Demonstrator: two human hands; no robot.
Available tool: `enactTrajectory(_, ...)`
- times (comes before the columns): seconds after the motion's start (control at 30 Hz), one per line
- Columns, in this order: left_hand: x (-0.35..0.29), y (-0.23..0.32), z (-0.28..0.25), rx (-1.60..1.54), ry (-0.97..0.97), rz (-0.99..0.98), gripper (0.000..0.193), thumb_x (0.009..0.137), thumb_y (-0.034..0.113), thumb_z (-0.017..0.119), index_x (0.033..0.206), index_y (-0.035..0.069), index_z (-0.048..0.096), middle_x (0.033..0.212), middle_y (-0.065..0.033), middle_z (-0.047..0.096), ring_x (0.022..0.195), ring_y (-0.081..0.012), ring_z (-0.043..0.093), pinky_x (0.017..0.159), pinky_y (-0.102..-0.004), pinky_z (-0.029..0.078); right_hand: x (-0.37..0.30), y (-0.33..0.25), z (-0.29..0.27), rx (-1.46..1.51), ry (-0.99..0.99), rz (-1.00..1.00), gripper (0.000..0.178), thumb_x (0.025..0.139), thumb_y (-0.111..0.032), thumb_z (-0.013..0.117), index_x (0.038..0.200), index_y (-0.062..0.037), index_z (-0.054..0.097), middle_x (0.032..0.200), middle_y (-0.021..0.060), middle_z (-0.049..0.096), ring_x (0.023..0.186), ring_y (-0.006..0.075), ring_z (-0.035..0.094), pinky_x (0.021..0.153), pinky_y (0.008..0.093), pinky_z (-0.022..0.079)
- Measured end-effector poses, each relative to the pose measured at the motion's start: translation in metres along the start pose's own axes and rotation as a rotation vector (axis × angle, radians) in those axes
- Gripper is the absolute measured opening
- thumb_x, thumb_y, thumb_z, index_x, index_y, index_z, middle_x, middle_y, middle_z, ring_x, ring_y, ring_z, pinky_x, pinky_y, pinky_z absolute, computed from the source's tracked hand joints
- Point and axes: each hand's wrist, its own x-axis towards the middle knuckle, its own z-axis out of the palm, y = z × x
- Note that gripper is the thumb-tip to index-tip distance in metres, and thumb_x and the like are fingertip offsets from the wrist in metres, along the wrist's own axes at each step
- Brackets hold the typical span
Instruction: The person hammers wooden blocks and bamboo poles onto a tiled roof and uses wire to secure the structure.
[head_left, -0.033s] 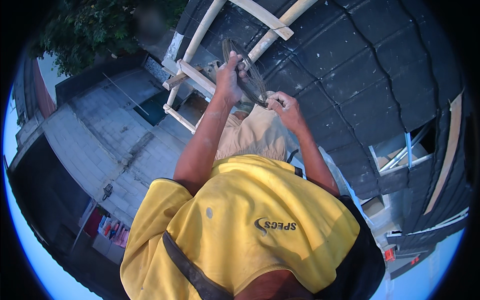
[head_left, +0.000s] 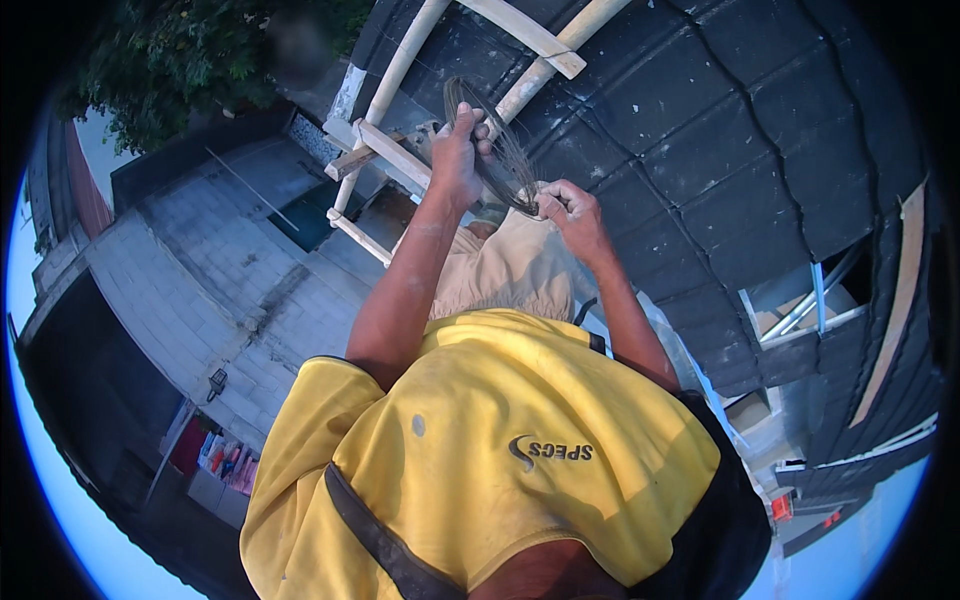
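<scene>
A coil of thin dark wire (head_left: 503,152) is held in front of me, above my beige trousers (head_left: 510,275). My left hand (head_left: 455,150) is shut on the coil's upper left side, arm stretched out. My right hand (head_left: 572,212) pinches the coil's lower right end, fingers closed on the wire. A pale wooden ladder (head_left: 392,152) with crosswise rungs runs under both hands. My yellow shirt (head_left: 480,430) fills the lower middle of the view.
A dark tiled roof (head_left: 760,130) spreads to the right of the ladder, with an opening framed by pale bars (head_left: 800,310). Far below on the left lie a grey paved yard (head_left: 200,270), a tree (head_left: 190,50) and coloured laundry (head_left: 225,460).
</scene>
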Motion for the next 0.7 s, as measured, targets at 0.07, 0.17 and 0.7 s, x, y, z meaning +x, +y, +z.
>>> enactTrajectory(0.07, 0.005, -0.007, 0.003, 0.094, 0.064, 0.051, 0.032, 0.102, 0.041, 0.053, 0.098, 0.010, 0.053, 0.072, 0.0025, 0.050, 0.058, -0.0079, 0.046, 0.049, -0.0241, 0.037, -0.001, -0.010, 0.003, 0.143, 0.037, 0.052, 0.021, 0.097, -0.021, 0.062, 0.101, -0.0012, 0.067, 0.075, 0.0071, 0.062, 0.071, 0.0104, 0.059, 0.066, 0.0274, 0.048)
enactTrajectory(0.17, 0.012, -0.018, 0.019, 0.158, 0.150, 0.126, 0.030, 0.104, 0.038, 0.050, 0.099, 0.008, 0.054, 0.071, 0.0020, 0.050, 0.055, -0.0081, 0.045, 0.046, -0.0237, 0.035, 0.005, -0.033, 0.019, 0.156, 0.041, 0.118, 0.021, 0.098, -0.021, 0.062, 0.105, -0.0016, 0.067, 0.074, 0.0071, 0.061, 0.067, 0.0093, 0.057, 0.062, 0.0280, 0.048)
enactTrajectory(0.7, 0.091, 0.019, 0.012, -0.212, 0.180, 0.151, 0.019, 0.103, 0.026, 0.047, 0.090, 0.014, 0.054, 0.067, 0.0055, 0.047, 0.048, -0.0086, 0.039, 0.041, -0.0246, 0.028, -0.118, -0.088, -0.085, -0.075, 0.095, 0.080, 0.020, 0.097, -0.017, 0.062, 0.104, 0.0010, 0.069, 0.088, 0.0096, 0.072, 0.075, 0.0110, 0.062, 0.070, 0.0279, 0.050)
